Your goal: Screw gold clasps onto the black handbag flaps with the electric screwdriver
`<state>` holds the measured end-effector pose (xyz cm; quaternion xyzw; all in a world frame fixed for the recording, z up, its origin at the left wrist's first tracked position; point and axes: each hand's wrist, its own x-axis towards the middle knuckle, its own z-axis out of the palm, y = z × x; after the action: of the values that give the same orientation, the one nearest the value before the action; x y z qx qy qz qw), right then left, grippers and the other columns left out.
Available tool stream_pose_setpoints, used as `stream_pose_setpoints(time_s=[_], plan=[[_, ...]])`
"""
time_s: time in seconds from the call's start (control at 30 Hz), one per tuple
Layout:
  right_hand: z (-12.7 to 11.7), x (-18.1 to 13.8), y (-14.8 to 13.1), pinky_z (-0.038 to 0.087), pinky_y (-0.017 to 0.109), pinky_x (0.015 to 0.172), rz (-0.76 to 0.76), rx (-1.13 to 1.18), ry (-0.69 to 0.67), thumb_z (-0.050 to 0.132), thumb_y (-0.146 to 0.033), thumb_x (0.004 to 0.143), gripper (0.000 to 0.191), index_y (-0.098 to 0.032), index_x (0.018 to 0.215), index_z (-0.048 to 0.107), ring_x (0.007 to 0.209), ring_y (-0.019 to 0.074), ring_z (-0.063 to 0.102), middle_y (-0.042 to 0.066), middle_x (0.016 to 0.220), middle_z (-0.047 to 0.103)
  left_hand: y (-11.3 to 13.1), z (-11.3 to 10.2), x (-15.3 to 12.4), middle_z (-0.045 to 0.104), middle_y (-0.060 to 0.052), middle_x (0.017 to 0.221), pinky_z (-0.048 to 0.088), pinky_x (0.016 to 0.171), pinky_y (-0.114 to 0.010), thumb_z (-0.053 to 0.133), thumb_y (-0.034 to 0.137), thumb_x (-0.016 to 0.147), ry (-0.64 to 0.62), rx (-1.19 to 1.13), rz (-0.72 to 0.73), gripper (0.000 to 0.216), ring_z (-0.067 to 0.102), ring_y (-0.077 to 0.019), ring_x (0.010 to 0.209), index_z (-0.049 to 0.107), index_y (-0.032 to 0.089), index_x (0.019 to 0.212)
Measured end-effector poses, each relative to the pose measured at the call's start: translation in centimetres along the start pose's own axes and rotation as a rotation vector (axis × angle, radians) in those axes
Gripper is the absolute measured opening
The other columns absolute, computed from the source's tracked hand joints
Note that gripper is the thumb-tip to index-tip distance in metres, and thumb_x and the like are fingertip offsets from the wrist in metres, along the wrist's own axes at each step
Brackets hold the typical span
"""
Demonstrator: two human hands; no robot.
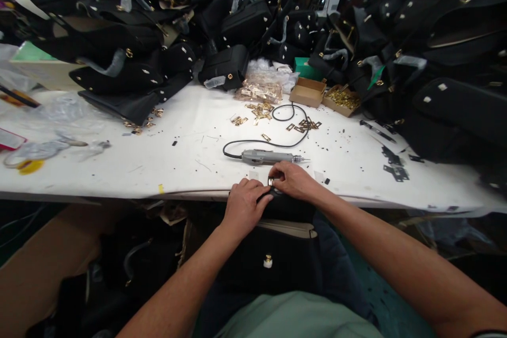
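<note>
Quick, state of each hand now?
Left hand: on the black flap; grip cannot be told.
Right hand: closed, fingers holding a small metal fitting.

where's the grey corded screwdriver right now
In the head view, the grey corded screwdriver lies near the middle on the white table, just beyond the right hand, pointing right, its black cord behind it.

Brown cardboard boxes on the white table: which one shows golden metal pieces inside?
The right brown cardboard box: small golden metal pieces lie heaped inside; none show in the left brown cardboard box.
</note>
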<state>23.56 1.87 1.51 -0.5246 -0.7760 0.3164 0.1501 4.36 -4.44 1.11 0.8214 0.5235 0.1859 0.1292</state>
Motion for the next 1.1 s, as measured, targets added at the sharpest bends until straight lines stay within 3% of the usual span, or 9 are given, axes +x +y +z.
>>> stream_pose_setpoints(time_s=[0.2,0.63,0.77,0.93,1.1], plan=[[0.3,0.2,0.5,0.045,0.026,0.069,-0.005,0.034,0.000,0.064,-0.016,0.076,0.014,-0.020,0.086,0.073,0.078,0.0163,0.061,0.003,0.091,0.066,-0.1,-0.8,0.9,0.067,-0.003,0.102,0.043,0.076,-0.037,0.071,0.038,0.089,-0.080,0.097,0.026,0.018,0.055,-0.0234,0.099,0.076,0.032,0.105],[-0.1,-0.1,-0.2,0.044,0.026,0.069,0.022,0.027,-0.031,0.066,-0.020,0.074,0.017,-0.020,0.090,0.072,0.078,0.0153,0.059,0.003,0.094,0.065,-0.5,-0.6,1.0,0.070,-0.002,0.100,0.044,0.080,-0.037,0.074,0.034,0.088,-0.047,-0.001,0.051,0.014,0.056,-0.0220,0.095,0.076,0.026,0.099],[0.3,-0.1,0.1,0.044,0.026,0.068,0.014,0.033,-0.009,0.066,-0.018,0.074,0.017,-0.019,0.090,0.070,0.076,0.0149,0.058,0.003,0.093,0.064,-0.2,-0.3,0.3,0.071,-0.003,0.099,0.043,0.080,-0.038,0.065,0.030,0.095,-0.015,0.005,0.096,0.012,0.056,-0.0213,0.095,0.074,0.024,0.097],[0.2,-0.2,0.2,0.043,0.026,0.068,0.006,0.058,-0.016,0.066,-0.017,0.075,0.017,-0.019,0.092,0.070,0.075,0.0144,0.057,0.003,0.094,0.062,0.2,-0.4,-0.2,0.070,-0.005,0.111,0.041,0.078,-0.040,0.055,0.029,0.100,-0.035,0.111,0.162,0.018,0.056,-0.0232,0.100,0.071,0.024,0.105],[0.1,-0.3,0.3,0.042,0.026,0.069,0.022,0.072,-0.035,0.066,-0.019,0.078,0.017,-0.020,0.094,0.070,0.075,0.0142,0.057,0.002,0.093,0.062,0.5,-0.3,-0.3,0.066,-0.005,0.126,0.043,0.084,-0.043,0.055,0.027,0.099,-0.026,0.136,0.144,0.017,0.054,-0.0261,0.111,0.070,0.024,0.107]])
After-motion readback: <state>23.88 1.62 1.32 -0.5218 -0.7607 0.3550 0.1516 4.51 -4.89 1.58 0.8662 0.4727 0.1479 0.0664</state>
